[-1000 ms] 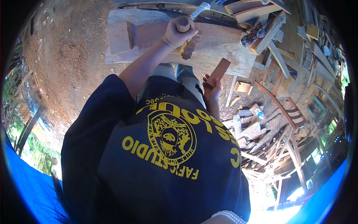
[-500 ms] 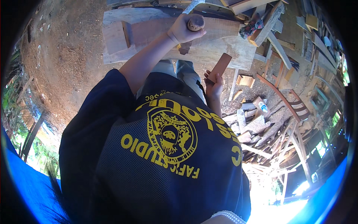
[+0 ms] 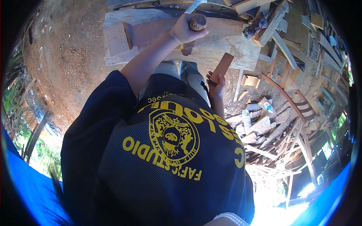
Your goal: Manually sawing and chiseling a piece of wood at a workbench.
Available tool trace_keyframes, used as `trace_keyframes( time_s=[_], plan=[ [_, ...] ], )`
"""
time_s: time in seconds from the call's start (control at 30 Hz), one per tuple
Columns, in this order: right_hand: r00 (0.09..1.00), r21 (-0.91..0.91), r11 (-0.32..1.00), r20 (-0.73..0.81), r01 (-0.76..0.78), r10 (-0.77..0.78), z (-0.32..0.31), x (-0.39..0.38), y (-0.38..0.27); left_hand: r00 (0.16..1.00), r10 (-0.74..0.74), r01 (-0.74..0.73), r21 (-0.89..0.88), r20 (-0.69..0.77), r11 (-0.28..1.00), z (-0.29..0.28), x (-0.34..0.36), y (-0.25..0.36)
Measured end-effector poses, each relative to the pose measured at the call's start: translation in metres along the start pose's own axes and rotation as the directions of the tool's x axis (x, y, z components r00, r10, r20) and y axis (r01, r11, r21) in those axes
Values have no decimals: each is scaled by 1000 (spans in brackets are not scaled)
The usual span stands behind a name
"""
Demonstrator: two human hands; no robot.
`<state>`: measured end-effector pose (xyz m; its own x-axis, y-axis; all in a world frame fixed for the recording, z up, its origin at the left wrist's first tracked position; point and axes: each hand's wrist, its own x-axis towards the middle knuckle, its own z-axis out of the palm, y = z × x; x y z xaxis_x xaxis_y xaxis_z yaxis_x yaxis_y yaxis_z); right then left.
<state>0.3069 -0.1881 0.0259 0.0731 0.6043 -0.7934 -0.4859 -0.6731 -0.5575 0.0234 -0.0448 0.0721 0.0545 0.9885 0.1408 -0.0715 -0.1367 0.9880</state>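
Note:
My left hand is wrapped round a thick wooden piece with a round end, above the workbench planks. A jagged brown part shows just below that hand; I cannot tell whether it belongs to the held piece. Lower and to the right, beside my leg, my right hand grips a flat, reddish-brown wood block. The block tilts upward, its far end standing clear of the fingers. Under the left hand lies a wide reddish board, and a paler board rests at the bench's left end.
Rough timber and offcuts are heaped at the right, by a curved slatted wooden frame. A patterned cloth lies at the bench's right end, near leaning planks. Shavings cover the dirt floor at left.

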Motion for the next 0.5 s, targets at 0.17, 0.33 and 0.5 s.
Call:
trace_keyframes(
  time_s=[0.17, 0.33, 0.5],
  plan=[
    [1000, -45, 999, 15, 9, -8, 0, 0, -1, 999, 27, -27, 0, 35, 1000, -1, 2, 0],
    [999, 62, 998, 49, -9, 6, 6, -3, -3, 999, 27, -27, 4, 43, 1000, 1, 3, -2],
    [990, -15, 993, 89, 115, -113, 51, -26, -39, 999, 3, -3, -4, 47, 1000, 4, 3, -6]
  ],
)
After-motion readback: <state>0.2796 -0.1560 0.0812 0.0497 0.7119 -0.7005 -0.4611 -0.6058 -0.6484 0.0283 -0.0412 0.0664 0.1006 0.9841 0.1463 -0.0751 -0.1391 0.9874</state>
